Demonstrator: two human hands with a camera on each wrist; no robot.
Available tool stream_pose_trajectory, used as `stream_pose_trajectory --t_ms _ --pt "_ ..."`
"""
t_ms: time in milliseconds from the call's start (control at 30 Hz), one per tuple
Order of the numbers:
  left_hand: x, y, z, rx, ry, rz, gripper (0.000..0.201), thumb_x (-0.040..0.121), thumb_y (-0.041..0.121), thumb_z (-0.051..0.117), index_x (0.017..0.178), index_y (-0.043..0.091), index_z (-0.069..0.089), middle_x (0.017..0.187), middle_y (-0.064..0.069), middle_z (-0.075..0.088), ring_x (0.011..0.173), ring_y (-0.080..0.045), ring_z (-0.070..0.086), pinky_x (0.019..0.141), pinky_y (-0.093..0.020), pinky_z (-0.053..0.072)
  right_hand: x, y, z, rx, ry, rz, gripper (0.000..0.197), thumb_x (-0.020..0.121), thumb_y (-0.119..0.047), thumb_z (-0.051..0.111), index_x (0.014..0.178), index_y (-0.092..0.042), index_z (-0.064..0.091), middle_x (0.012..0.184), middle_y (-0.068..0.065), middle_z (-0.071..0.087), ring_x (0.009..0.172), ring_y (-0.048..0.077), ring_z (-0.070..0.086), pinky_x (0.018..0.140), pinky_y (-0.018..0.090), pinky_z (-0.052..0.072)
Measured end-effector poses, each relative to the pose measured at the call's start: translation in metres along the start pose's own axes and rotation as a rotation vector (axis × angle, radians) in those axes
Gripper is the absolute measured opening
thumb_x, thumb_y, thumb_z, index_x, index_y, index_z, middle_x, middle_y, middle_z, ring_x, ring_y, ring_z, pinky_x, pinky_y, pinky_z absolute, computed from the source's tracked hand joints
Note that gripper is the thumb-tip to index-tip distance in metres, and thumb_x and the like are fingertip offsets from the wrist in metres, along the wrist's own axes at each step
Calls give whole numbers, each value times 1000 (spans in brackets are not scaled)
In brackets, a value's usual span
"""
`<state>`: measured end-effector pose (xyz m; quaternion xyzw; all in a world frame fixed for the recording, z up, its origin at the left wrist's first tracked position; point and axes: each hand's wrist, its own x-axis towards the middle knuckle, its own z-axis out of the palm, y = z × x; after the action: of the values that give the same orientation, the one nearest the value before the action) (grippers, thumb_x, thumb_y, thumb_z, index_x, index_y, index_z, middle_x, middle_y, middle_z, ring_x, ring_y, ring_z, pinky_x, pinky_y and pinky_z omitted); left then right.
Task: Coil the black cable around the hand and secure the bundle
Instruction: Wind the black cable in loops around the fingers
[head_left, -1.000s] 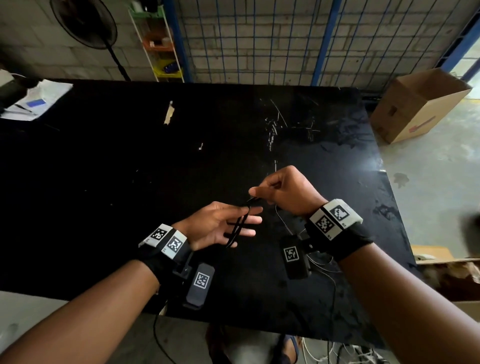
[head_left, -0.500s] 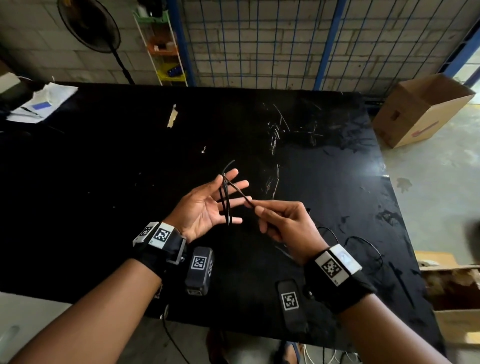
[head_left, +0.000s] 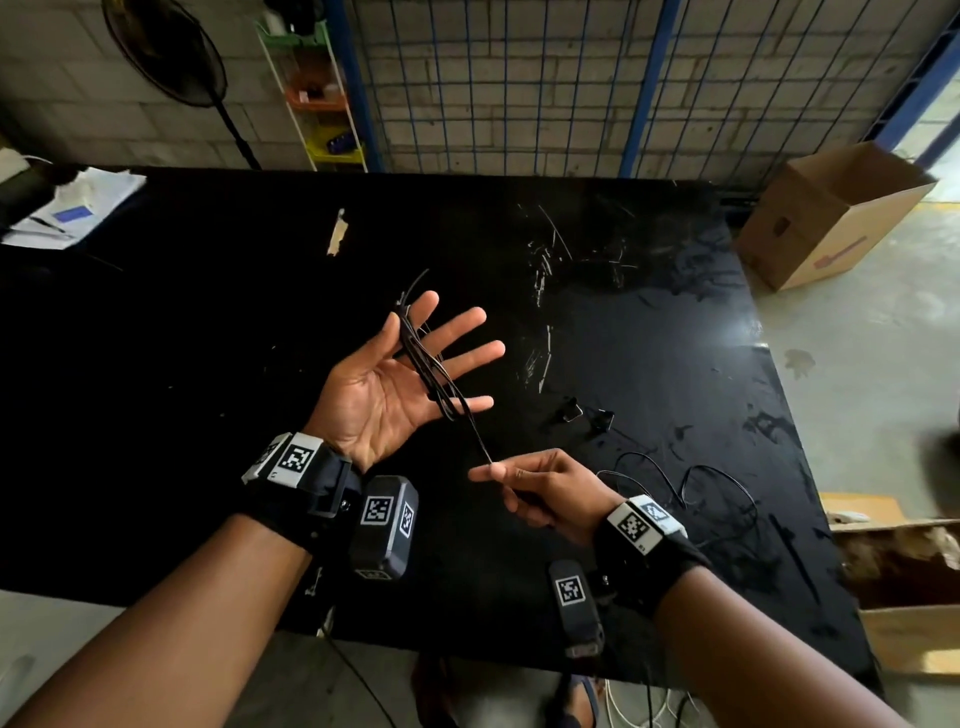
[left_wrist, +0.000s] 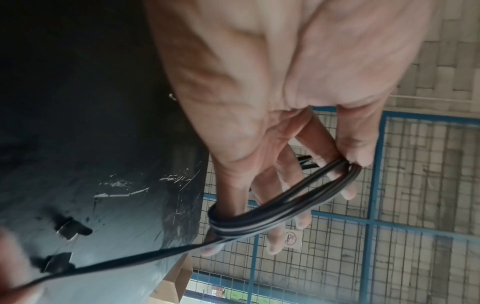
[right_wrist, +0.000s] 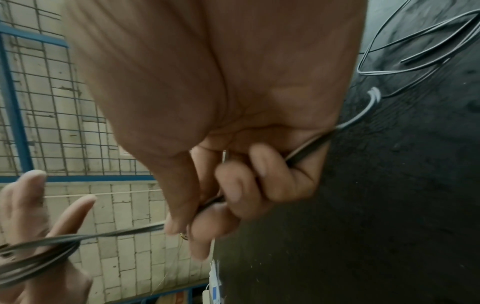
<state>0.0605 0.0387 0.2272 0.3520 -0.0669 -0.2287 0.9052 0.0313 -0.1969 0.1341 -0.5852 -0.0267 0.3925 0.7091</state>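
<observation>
The left hand (head_left: 387, 387) is palm up with fingers spread, several loops of the cable (head_left: 426, 364) wound around them. From the loops a taut strand runs down to the right hand (head_left: 545, 488), which pinches it between thumb and fingers above the table (head_left: 208, 338).

Head view dim overall; daylight entered at upper right, throwing glare on the black table (head_left: 727, 338) right edge. Wide-angle bending at frame edges. Both wrist views soft, motion-blurred, palms near lens out of focus.
</observation>
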Motion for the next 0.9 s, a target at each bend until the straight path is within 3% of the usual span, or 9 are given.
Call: stream_pose_trajectory --t_ms 267,367,467,567,633,733,900 --pt "-7 -2 6 -11 -36 -40 38 104 37 46 134 22 63 163 -18 37 151 -48 31 112 -79 22 2 -3 -3 -139 -93 101 29 100 -28 66 117 -8 79 63 7 60 45 12 45 43 20 34" --pt "-13 -8 9 -32 -67 -139 40 105 36 46 136 17 61 163 -22 35 149 -54 29 110 -81 24 7 -7 -9 -188 88 9 25 98 -24 69 104 -3 81 57 2 55 39 9 42 38 19 29" --pt "-21 -19 10 6 -109 -250 39 104 35 51 136 15 62 163 -23 34 147 -57 28 112 -82 17 8 -26 -19 -324 277 -98 20 90 -24 79 71 -17 77 53 -3 55 38 5 43 38 17 32" --pt "-27 -28 7 154 -113 -378 41 101 33 58 135 11 63 161 -26 39 144 -59 35 112 -80 15 9 -48 -29 -645 463 -160 32 77 -37 89 58 -21 69 60 -5 66 54 2 58 54 23 48" --pt "-30 -33 5 309 -100 -458 43 99 33 61 134 9 65 156 -25 47 140 -56 44 112 -77 20 9 -64 -31 -716 511 -169 35 71 -44 91 57 -21 70 69 -5 74 68 4 69 65 25 55" --pt "-30 -40 2 483 6 -541 43 99 34 59 135 12 66 147 -15 60 134 -43 57 114 -72 26 5 -87 -25 -748 447 -174 32 73 -43 91 62 -19 74 73 -3 76 74 9 72 70 27 58" --pt "-23 -43 0 652 129 -572 42 98 40 57 134 22 68 142 -4 67 131 -28 63 113 -64 39 -1 -94 -7 -743 462 -244 41 79 -43 87 51 -23 66 51 -9 64 49 -2 59 53 18 48"
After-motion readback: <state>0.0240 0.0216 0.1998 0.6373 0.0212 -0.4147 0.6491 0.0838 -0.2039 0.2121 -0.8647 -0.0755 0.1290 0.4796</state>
